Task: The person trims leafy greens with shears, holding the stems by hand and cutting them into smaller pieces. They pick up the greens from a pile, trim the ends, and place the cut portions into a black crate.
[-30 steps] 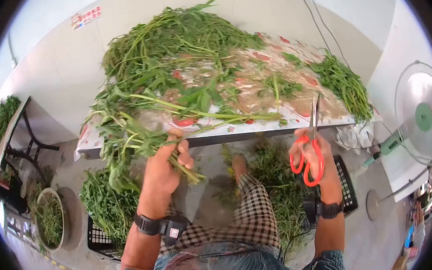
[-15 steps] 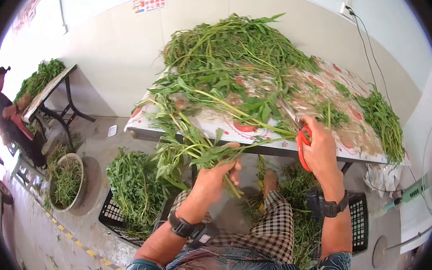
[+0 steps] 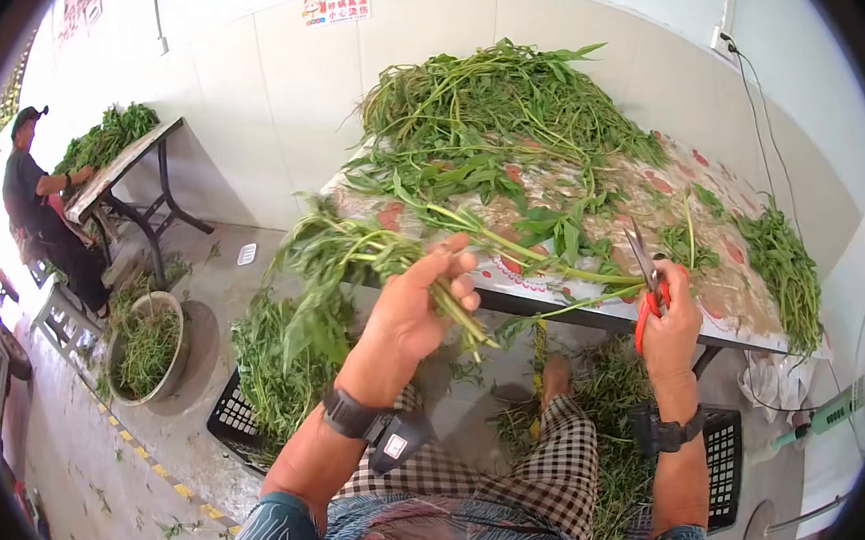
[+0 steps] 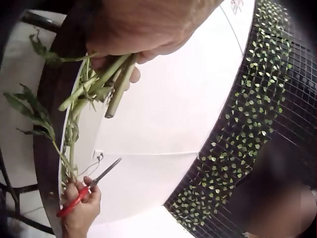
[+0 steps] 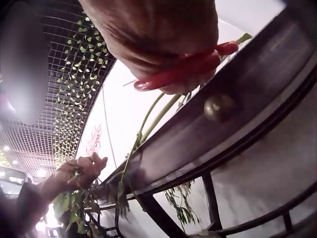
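Observation:
A bunch of leafy green stems [image 3: 337, 267] is gripped by my left hand [image 3: 417, 306], leaves to the left and cut ends pointing right, in front of the table. The left wrist view shows the thick stem ends [image 4: 116, 91] sticking out below that hand. My right hand [image 3: 673, 328] holds red-handled scissors [image 3: 643, 325] at the table's front edge, blades pointing up and spread a little. A long stem [image 3: 511, 249] lies across the tabletop, its thick end right at the right-hand fingers. In the right wrist view the red handle [image 5: 183, 69] crosses under the palm.
A large heap of greens [image 3: 501, 105] covers the back of the table [image 3: 717, 325]; a smaller bundle [image 3: 781, 266] hangs over its right end. Crates of greens [image 3: 227, 415] stand below. At left are a round tub [image 3: 177, 348] and another person [image 3: 36, 197] at a second table.
The head view has swung left, bringing the other person into sight. My right hand with the scissors has gone to the long stem's end. The left hand still holds its bunch.

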Available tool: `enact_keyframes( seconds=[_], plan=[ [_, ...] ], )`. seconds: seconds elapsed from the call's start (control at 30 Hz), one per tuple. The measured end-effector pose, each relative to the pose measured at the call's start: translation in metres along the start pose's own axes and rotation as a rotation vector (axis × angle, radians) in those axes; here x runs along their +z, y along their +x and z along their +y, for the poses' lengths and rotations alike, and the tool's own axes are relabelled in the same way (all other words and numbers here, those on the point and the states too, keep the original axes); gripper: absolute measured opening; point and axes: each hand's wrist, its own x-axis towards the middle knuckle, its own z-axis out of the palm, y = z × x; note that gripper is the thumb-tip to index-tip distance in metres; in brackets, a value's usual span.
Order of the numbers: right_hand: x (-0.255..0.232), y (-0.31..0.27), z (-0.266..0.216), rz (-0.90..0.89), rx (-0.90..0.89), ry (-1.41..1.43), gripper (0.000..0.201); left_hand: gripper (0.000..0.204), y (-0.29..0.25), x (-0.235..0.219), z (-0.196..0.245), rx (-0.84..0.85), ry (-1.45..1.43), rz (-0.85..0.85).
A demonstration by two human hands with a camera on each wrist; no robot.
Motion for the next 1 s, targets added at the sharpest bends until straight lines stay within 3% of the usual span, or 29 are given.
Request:
enact_keyframes(
  seconds=[0.2,0.43,0.67,0.77,0.87,1.0],
  plan=[
    [-0.002,-0.004,0.005,0.136,-0.169,0.049,0.042,0.031,0.021,0.010,-0.009,-0.030,-0.068,-0.046],
    [0.001,-0.005,0.019,0.196,-0.177,0.193,0.048,0.022,0.013,0.013,-0.016,-0.039,0.095,-0.031],
    [0.004,0.002,0.025,0.306,-0.110,0.130,0.034,0.021,-0.002,0.008,-0.034,-0.054,0.173,0.018],
    [0.000,0.004,0.022,0.299,0.023,0.068,0.030,0.024,-0.007,0.010,-0.032,-0.059,0.217,-0.009],
    [0.006,0.007,0.021,0.384,0.097,0.266,0.025,0.027,-0.013,0.017,-0.034,-0.017,0.246,-0.052],
    [0.007,0.002,0.012,0.335,0.141,0.316,0.026,0.036,-0.008,0.015,-0.038,-0.015,0.234,-0.096]
  ],
)
